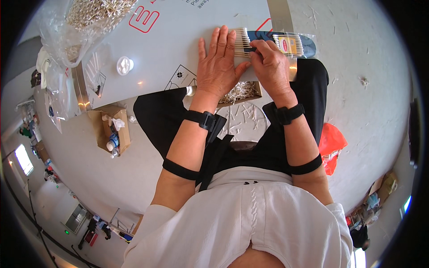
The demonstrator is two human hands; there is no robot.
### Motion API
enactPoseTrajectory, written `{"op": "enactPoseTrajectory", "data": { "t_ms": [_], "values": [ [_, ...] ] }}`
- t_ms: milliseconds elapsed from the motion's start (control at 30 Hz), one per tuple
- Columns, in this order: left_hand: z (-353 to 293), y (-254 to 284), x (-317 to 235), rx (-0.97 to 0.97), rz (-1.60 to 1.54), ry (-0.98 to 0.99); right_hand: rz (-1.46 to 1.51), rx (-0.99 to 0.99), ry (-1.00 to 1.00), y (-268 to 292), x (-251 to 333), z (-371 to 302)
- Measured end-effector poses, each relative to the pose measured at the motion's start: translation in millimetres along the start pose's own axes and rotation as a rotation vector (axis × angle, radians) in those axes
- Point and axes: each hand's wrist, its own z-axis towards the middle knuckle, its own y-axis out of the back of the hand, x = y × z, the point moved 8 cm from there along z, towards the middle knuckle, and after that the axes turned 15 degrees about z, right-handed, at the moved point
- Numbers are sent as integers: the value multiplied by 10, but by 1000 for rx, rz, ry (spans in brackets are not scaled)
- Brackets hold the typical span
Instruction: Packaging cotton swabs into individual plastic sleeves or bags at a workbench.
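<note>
My left hand (pixel 216 62) lies flat on the grey board (pixel 170 53), fingers stretched out. Its forefinger borders a row of cotton swabs (pixel 241 39) lined up side by side. Just right of that row, my right hand (pixel 271 64) has its fingers curled in a pinch; whatever they may grip is hidden. Under and beside it runs a dark blue strip (pixel 308 46). On the strip, beyond my right knuckles, rests a clear packet of cotton swabs (pixel 288 45) with a yellow and red label.
A plastic bag full of swabs (pixel 98 13) sits at the far left, near a small round white container (pixel 125 65). Below the board's near edge is a box of loose swabs (pixel 241 93). A cardboard box (pixel 107 129) and a red bag (pixel 331 145) stand on the floor.
</note>
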Motion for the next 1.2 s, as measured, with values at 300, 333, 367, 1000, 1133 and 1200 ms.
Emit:
{"op": "enactPoseTrajectory", "data": {
  "t_ms": [300, 333, 367, 1000, 1133, 1200],
  "values": [
    [5, 7, 0, -20, -4, 9, -34, 32, 14, -20, 5, 4],
    [3, 3, 3, -19, -5, 10, -36, 41, 7, -28, 3, 2],
    [1, -1, 6, -18, -6, 11, -37, 49, 0, -36, 0, 2],
    [8, -10, 3, 19, -24, 11, -24, 39, 11, -38, 11, 92],
    [-4, -5, 12, -1, -16, 14, -34, 54, -12, -67, -10, 104],
    [-5, -1, 11, -4, -17, 13, -46, 62, -13, -67, -6, 108]
  ]
}}
